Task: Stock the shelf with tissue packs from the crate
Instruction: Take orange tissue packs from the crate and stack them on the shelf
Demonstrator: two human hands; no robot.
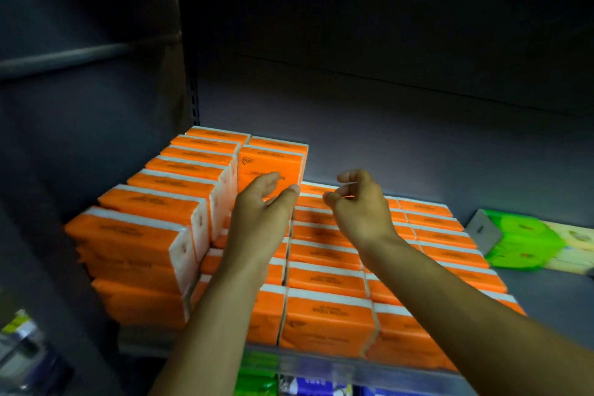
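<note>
Tissue packs (324, 315): orange plastic film wrap, faintly glossy, white paper showing at the ends. Shelf (418, 151): grey painted metal, matt, smooth. Green pack (514, 241) at the shelf's right edge: glossy plastic wrap.

**One head-worn wide-angle view, looking forward and down into a shelf bay**

The camera sits above and just behind the person's forearms, which enter from the bottom edge and reach away from it. The left hand (260, 202) and right hand (356, 202) lie near mid-frame. It faces the shelf (546, 296) at close range. Orange tissue packs (324, 280) fill the lower centre, the back panel (418, 125) rises above them, and a strip of lower-level goods (257, 376) shows along the bottom edge.
</note>
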